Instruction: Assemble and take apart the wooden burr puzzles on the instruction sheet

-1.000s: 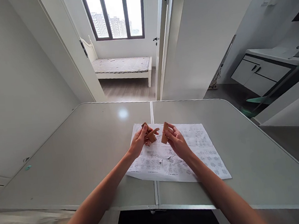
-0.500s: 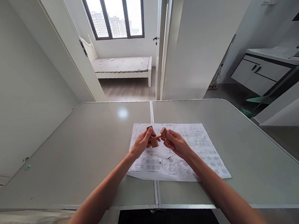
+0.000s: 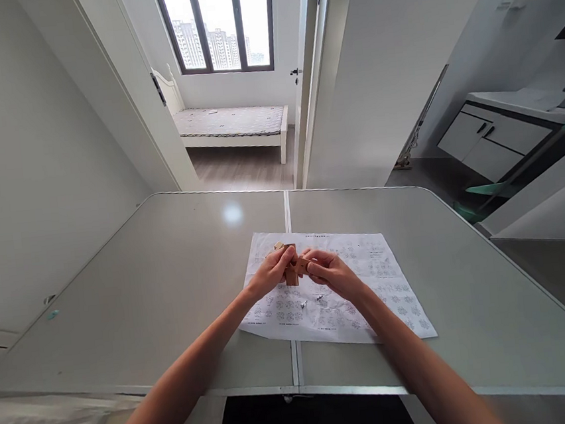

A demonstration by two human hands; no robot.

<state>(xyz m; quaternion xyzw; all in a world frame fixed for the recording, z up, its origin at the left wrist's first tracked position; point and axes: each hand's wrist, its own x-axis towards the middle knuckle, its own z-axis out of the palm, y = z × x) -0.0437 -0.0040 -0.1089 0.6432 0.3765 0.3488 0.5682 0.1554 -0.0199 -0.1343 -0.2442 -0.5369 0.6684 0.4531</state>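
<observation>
Above a printed sheet (image 3: 333, 320), my two hands meet over small brown wooden pieces. My left hand (image 3: 272, 271) is closed round an upright wooden block (image 3: 292, 279), with a paler bit of wood (image 3: 278, 246) showing behind the fingers. A smaller wooden block (image 3: 303, 265) is pinched in the fingertips of my right hand (image 3: 332, 272), close against the left-hand block. Whether the two pieces are joined is hidden by my fingers. Two small silvery bits (image 3: 304, 305) lie on the sheet below my hands.
The pale table (image 3: 177, 262) has a metal seam (image 3: 294, 364) down its middle and rounded far corners. Past its far edge, a doorway leads to a bed (image 3: 234, 120) under a window. A white cabinet (image 3: 490, 138) stands at the right.
The right-hand block has come closer to the left-hand one, and the thin stick between them no longer shows. The pieces have turned, and pale wood now shows behind my left fingers.
</observation>
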